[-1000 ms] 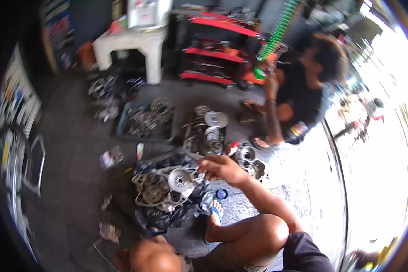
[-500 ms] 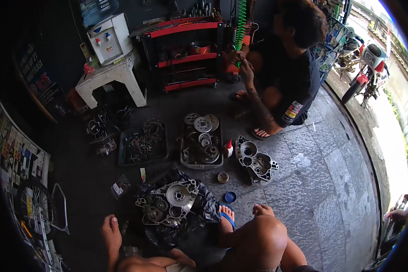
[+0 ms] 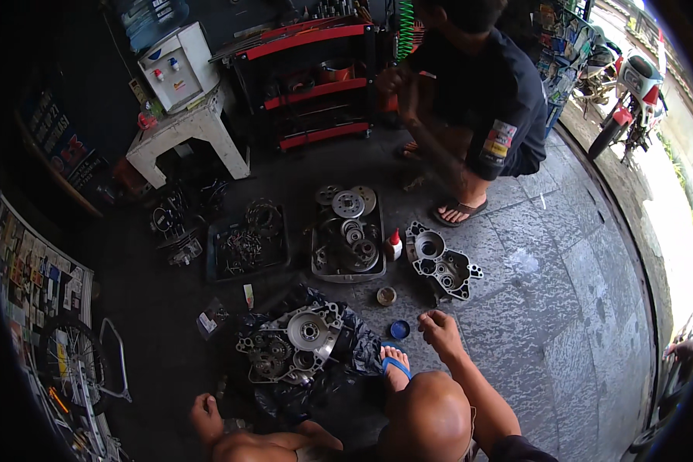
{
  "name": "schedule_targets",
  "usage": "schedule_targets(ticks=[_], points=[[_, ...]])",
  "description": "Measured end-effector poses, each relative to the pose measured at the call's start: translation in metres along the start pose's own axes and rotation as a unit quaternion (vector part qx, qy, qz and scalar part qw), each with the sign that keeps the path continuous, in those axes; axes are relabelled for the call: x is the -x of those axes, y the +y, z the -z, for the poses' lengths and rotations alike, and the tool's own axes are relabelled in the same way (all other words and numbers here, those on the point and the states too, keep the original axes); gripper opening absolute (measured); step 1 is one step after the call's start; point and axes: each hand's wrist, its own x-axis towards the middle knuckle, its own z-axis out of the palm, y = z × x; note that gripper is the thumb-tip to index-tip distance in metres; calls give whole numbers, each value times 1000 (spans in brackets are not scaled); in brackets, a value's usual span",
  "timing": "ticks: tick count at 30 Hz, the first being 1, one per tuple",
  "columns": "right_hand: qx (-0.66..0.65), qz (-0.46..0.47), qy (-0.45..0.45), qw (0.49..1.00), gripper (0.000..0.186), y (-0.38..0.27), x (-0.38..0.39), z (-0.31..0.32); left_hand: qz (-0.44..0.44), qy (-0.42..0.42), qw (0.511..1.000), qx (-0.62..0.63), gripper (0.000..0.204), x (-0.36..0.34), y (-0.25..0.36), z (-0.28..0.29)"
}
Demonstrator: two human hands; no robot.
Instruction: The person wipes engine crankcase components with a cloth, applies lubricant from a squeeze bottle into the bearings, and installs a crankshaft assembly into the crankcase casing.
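While the crankcase (image 3: 291, 343) opens upward, its long axis slants away rightward.

Dark sleeve (image 3: 522, 450) down at 5 o'clock, drab shorts (image 3: 317, 454) around 6, bright blue flip-flop strap (image 3: 395, 363) just past 5.

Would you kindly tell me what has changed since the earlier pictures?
The right hand has moved rightward, away from the engine casing, and now hangs beside the blue lid. The casing stays on the black plastic; the grey tray stays put.
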Motion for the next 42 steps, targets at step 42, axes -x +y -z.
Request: schedule_targets(ticks=[42], points=[[-29, 365, -15, 931, 17, -203, 114, -69, 241, -89, 961, -99, 47, 64, 99, 17]])
